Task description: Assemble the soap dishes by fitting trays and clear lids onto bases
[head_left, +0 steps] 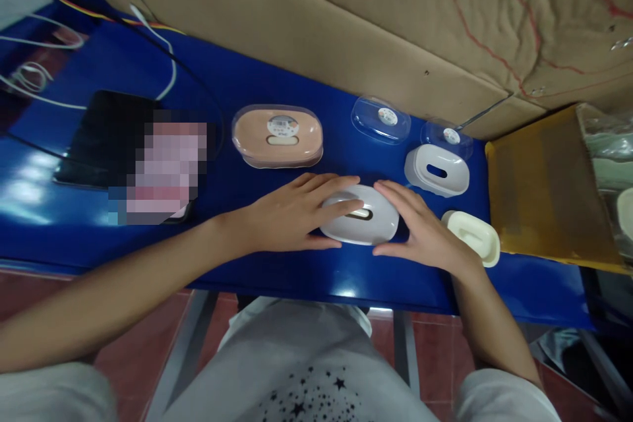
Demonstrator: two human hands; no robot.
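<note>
In the head view a white oval plastic box (380,227) with a slot in its top sits on the blue table between my hands. My left hand (301,211) grips its left side, thumb at the near edge, one finger reaching over the top to a small cream insert (363,213) in the slot. From the right, my right hand (420,227) clasps the same box with fingers at the far edge and thumb at the near one. Close beyond my right hand are another white slotted box (457,177) and a cream oval piece (477,237).
A peach box (257,138) under a clear cover stands behind my left hand. Two clear lids with labels, one lid (363,122) and another lid (435,135), lie along the cardboard wall (316,20). An open carton (534,191) is at right; a dark tablet-like object (103,138) and cables are left.
</note>
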